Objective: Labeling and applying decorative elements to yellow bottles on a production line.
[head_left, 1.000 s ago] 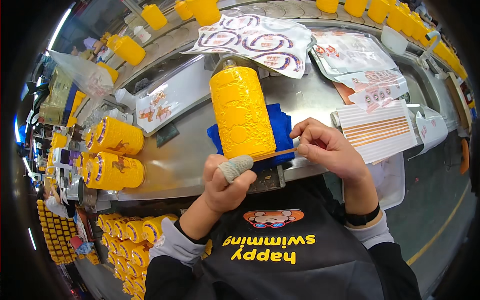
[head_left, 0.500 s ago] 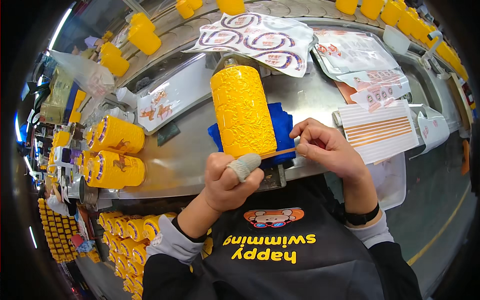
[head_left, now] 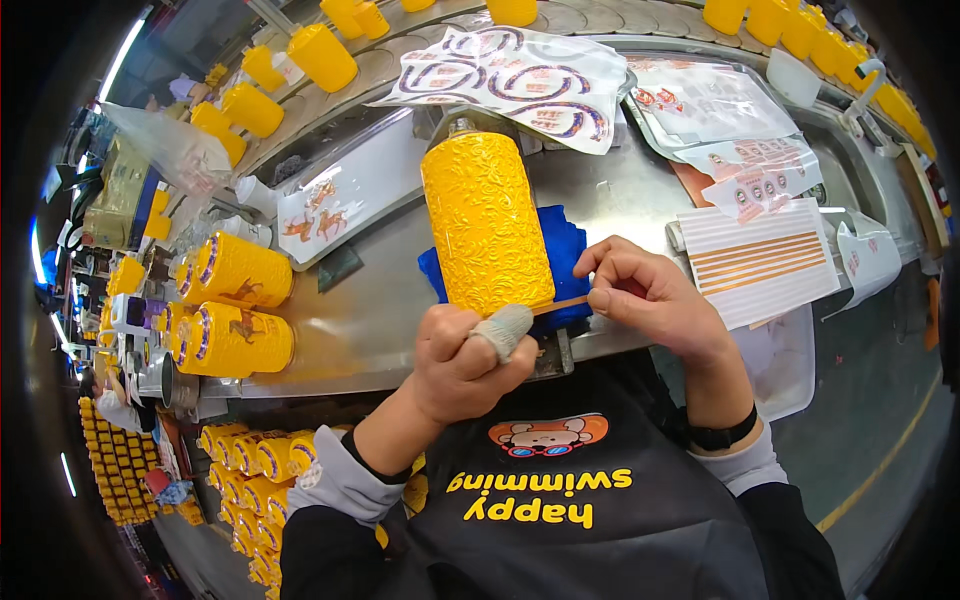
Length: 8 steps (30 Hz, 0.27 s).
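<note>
An embossed yellow bottle lies on a folded blue cloth, its neck away from me and its base toward me. A thin brown strip runs from the bottle's base edge out to the right. Its free end is pinched between thumb and forefinger of my right hand. My left hand is closed at the base, with a grey fabric cover on one digit pressing where the strip meets the bottle. The curled left fingers hide part of the base.
Several matching strips lie on a white sheet at right. Decal sheets lie behind the bottle, and a white tray with horse decals is at left. Decorated yellow bottles stand left. More yellow bottles ride a conveyor at the back.
My left hand has shifted slightly right along the bottle's base, its covered digit now nearer the strip. My right hand has barely moved left. Bottles on the conveyor have moved rightward.
</note>
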Available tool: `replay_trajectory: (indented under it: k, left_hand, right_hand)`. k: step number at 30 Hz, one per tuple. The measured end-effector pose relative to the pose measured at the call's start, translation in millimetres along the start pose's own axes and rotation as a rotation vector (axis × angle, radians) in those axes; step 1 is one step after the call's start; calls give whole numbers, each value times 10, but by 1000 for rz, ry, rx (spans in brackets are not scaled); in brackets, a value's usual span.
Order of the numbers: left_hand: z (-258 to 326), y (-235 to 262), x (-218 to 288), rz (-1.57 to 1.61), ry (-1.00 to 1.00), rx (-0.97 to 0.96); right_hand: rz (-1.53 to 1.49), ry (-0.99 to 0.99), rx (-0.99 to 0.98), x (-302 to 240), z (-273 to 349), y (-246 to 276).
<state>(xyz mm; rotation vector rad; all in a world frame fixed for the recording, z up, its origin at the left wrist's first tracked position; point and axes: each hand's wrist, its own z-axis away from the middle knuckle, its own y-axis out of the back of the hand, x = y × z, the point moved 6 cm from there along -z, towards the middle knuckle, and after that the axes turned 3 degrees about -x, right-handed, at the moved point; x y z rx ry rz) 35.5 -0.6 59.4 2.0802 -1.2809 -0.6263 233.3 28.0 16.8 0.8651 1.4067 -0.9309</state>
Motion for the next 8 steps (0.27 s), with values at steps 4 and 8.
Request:
replay_trajectory:
  k: [4,8]
  left_hand:
    - [29,-2,-38,27,9,2]
    - [248,-1,-79,59,194,75]
  right_hand:
    - [-37,-16,-1,-40,-8,-2]
    - [6,-9,-27,-70,-20,-43]
